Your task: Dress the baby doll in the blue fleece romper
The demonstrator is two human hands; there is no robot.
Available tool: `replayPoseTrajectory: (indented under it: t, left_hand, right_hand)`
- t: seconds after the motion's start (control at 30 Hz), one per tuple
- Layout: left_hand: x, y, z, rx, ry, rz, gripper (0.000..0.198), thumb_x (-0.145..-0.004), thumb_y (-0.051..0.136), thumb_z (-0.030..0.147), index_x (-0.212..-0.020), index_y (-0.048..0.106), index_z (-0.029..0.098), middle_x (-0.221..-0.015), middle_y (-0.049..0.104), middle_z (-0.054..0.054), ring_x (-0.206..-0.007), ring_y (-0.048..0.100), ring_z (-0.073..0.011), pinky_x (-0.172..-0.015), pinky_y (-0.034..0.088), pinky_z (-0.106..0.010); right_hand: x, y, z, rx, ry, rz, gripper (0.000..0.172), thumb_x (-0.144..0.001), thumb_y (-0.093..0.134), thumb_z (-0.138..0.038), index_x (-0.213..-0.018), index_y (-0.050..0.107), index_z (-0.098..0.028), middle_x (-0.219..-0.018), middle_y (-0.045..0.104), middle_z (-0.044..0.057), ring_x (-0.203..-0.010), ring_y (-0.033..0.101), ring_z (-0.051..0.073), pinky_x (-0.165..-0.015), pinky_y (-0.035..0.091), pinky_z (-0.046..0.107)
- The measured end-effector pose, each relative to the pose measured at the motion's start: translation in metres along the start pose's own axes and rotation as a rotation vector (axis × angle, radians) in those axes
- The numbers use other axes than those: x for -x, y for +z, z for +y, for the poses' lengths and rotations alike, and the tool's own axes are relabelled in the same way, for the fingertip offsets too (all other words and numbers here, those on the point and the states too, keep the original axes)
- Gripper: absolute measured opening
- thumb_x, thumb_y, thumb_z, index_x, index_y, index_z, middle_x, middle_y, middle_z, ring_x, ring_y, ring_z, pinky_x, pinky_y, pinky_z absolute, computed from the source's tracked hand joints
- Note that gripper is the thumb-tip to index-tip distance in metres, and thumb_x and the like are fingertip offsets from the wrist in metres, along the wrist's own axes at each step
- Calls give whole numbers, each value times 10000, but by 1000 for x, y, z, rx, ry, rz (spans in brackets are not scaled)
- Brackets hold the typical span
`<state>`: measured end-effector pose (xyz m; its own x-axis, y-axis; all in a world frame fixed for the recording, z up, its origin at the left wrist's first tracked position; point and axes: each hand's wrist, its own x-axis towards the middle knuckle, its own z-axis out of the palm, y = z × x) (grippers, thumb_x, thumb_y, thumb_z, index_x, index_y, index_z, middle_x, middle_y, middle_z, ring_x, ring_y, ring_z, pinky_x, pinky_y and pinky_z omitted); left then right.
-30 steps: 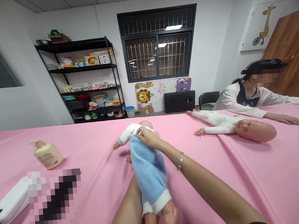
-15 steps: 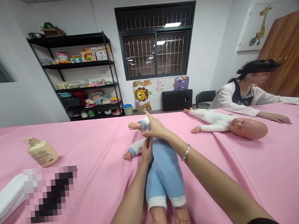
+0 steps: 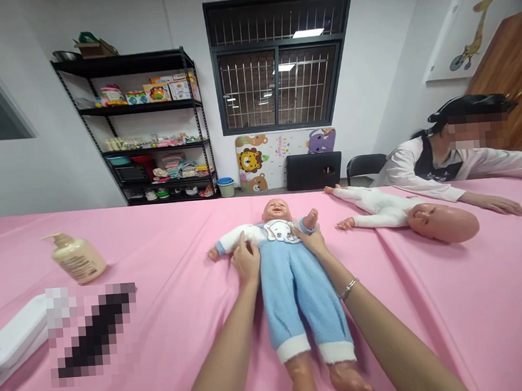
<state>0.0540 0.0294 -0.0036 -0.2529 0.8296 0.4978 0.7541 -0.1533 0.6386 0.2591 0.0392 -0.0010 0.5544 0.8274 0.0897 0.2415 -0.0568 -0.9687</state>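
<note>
A baby doll [image 3: 306,290] lies face up on the pink-covered table, its feet towards me. It wears light blue trousers with white cuffs and a white top [image 3: 252,235] with blue sleeve ends and an animal face on the chest. My left hand [image 3: 246,259] grips the doll's side just under one sleeve, fingers curled. On the other side, my right hand [image 3: 313,239], with a silver bangle on the wrist, holds the top by the chest and the raised arm. Parts of the fingertips are hidden against the clothing.
A second doll [image 3: 382,208] in white lies at the right, near a co-worker's hand [image 3: 496,203]. At the left stand a pump bottle [image 3: 78,259], a white device [image 3: 23,337] and a blurred dark item [image 3: 96,332]. A black shelf [image 3: 147,105] stands behind the table.
The doll has turned from its side onto its back, so its face and chest now show. My hands have moved apart to either side of its torso.
</note>
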Motion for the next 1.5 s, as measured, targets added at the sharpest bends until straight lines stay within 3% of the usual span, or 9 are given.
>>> replayPoseTrajectory:
  t: [0.27,0.53,0.77,0.83,0.97,1.07,1.13,1.27,1.5]
  left_hand:
    - [-25,-20,-29,133,-251,293,418,-813,438,257,-1217,436,155,-1238,517,-171,-1133,474,-322,-911,343,-463]
    - [-27,-14,-39,243,-176,-110,139,-795,450,259,-868,550,195,-807,664,-89,-847,615,-282,-807,414,-426]
    - [-23,-21,-46,640,119,-659,176,-737,531,266,-889,522,177,-905,660,-57,-855,615,-202,-760,482,-322]
    - [-26,-22,-52,677,130,-598,189,-752,513,290,-904,511,179,-903,642,-52,-863,609,-200,-780,478,-331]
    - [-40,-25,-71,538,-39,-154,165,-804,394,268,-923,486,198,-747,581,-22,-839,598,-207,-822,456,-377]
    - [-48,-30,-84,535,-82,-130,166,-790,397,265,-908,489,193,-705,565,-25,-849,602,-219,-827,458,-392]
    - [-48,-32,-87,552,-82,-178,180,-774,437,293,-904,500,186,-713,584,-26,-807,618,-215,-788,482,-384]
    - [-44,-31,-84,592,-88,-227,215,-772,451,322,-935,477,185,-713,605,-17,-759,635,-199,-724,509,-359]
    - [-42,-35,-79,545,-92,-240,198,-777,441,288,-924,496,169,-705,624,-32,-744,633,-209,-733,494,-370]
  right_hand:
    - [-1,7,18,-729,349,145,242,-749,503,-345,-917,451,-179,-826,627,36,-723,639,148,-637,560,263]
    - [28,-7,14,-612,335,-7,151,-745,550,-283,-733,510,-138,-613,581,19,-528,564,117,-455,447,208]
    - [42,-44,13,-162,-170,-477,365,-654,643,-474,-632,554,-120,-584,515,-23,-550,413,92,-519,320,222]
    - [33,-47,17,-103,-212,-350,365,-654,631,-489,-631,540,-136,-562,487,-26,-549,396,105,-534,310,240]
    - [33,-40,17,28,-302,-111,251,-724,557,-404,-686,524,-158,-658,538,20,-652,471,168,-631,364,299]
    - [66,-35,-9,129,-492,0,193,-776,523,-352,-839,512,-169,-863,566,62,-847,503,208,-756,388,342]
    - [102,-37,-34,174,-656,-124,163,-821,494,-348,-815,491,-186,-829,552,48,-826,500,186,-746,393,321]
    - [174,-47,-62,497,-991,-817,240,-760,621,-403,-778,485,-206,-767,549,2,-686,482,148,-586,365,260]
    - [225,-34,-30,687,-1323,-753,104,-840,468,-148,-759,423,-194,-701,518,-14,-560,408,133,-498,251,277]
